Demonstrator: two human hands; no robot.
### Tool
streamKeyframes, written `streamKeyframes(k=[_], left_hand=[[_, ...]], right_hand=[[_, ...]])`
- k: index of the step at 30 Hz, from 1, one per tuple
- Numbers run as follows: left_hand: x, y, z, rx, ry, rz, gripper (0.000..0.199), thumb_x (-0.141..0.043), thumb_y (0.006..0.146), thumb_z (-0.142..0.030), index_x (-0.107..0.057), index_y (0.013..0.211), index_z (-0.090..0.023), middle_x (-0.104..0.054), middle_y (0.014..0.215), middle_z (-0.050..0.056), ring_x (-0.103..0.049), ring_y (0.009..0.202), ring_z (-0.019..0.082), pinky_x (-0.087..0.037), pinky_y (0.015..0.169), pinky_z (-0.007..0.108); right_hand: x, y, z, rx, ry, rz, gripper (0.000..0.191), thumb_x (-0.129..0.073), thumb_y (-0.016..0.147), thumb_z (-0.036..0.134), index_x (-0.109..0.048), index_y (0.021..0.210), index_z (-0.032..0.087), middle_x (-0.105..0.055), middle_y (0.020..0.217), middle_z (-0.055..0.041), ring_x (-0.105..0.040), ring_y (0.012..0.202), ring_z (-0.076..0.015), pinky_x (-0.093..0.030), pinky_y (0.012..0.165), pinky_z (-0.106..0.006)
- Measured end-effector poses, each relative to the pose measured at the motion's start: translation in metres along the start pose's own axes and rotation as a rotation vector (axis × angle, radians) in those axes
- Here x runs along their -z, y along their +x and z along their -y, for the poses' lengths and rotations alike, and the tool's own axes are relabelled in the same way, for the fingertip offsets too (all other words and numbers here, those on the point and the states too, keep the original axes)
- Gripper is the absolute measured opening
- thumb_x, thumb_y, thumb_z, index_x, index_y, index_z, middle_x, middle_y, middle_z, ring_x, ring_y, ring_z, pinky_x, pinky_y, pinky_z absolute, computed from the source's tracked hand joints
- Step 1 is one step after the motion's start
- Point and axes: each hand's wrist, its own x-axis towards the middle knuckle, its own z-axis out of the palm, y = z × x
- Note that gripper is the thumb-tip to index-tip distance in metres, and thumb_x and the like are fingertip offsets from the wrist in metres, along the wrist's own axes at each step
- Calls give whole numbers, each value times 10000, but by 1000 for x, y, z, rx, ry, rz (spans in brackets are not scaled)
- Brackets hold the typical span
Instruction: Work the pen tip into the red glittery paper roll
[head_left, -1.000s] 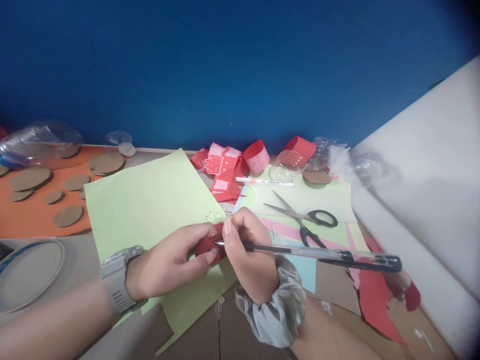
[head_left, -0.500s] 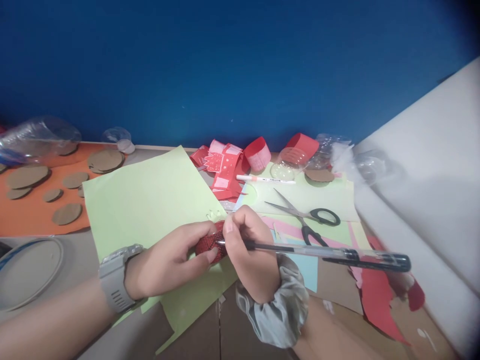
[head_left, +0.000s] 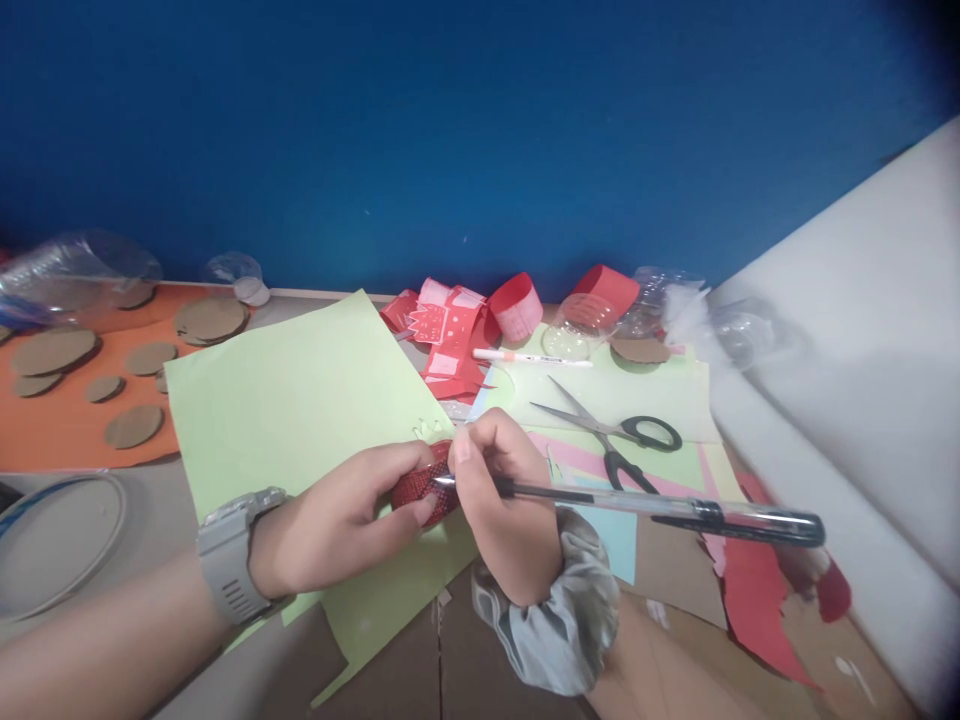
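Note:
My left hand (head_left: 352, 515), with a grey watch on its wrist, is closed around a small rounded red piece with a dark mesh pattern (head_left: 420, 490). Its thumb lies across the front of the piece. Closed, my right hand (head_left: 502, 495) carries a clear-barrelled black pen (head_left: 622, 498), whose tip points left over the red piece. Those right fingertips also meet the piece's right edge; whether they pinch it is hidden. Just behind is a jagged, pale green edge (head_left: 431, 430). Beneath the hands lies a light green paper sheet (head_left: 292, 390).
Black-handled scissors (head_left: 607, 430) lie open on coloured papers at right, near a white marker (head_left: 532, 357). Red paper pieces (head_left: 454, 340) and clear plastic pieces stand along the blue wall (head_left: 480, 150). Several cardboard discs (head_left: 135, 427) rest on orange paper (head_left: 75, 445) at left.
Almost nothing differs. The pen's capped end has dipped very slightly, and my right fingers have shifted a tiny bit at the red piece.

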Motion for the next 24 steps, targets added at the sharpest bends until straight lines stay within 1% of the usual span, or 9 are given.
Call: streamKeyframes(k=[5, 7, 10, 14, 21, 24], left_hand=[[0, 0, -1, 1, -4, -3, 155, -431, 953, -195, -442, 800, -176, -415, 726, -40, -387, 654, 118, -353, 611, 233], [0, 1, -1, -3, -17, -7, 149, -432, 949, -174, -437, 800, -177, -424, 735, -37, -393, 659, 118, -356, 615, 233], [2, 2, -1, -33, -78, 2, 154, -399, 956, -155, -439, 808, -175, -453, 762, -23, -419, 684, 124, -372, 643, 236], [5, 1, -3, -46, -152, 25, 209, -338, 990, -201, -436, 808, -171, -445, 770, -12, -424, 704, 133, -389, 672, 247], [4, 0, -3, -33, -141, 14, 207, -330, 981, -187, -428, 800, -171, -440, 762, -6, -418, 699, 138, -384, 670, 258], [4, 0, -3, -21, -130, 31, 213, -322, 986, -198, -431, 804, -171, -445, 768, -6, -422, 703, 140, -388, 675, 260]], right_hand=[[0, 1, 1, 9, 5, -23, 267, -453, 908, 174, -363, 659, 214, -319, 585, 66, -322, 536, -88, -290, 496, -227], [0, 1, 1, 15, 13, -29, 269, -437, 912, 172, -362, 657, 214, -322, 584, 64, -319, 538, -89, -292, 499, -228], [1, 2, 1, 10, 8, -32, 270, -427, 916, 176, -365, 656, 213, -317, 586, 61, -314, 535, -91, -289, 503, -233], [1, 2, 1, -1, -2, -38, 270, -437, 906, 169, -362, 651, 214, -318, 586, 57, -321, 543, -96, -296, 512, -236], [1, 2, 1, -4, -13, -30, 278, -420, 924, 191, -362, 652, 213, -312, 590, 57, -317, 543, -96, -290, 511, -242], [2, 2, 0, -14, -2, -15, 280, -423, 932, 206, -358, 660, 214, -313, 601, 57, -324, 549, -96, -294, 518, -244]])
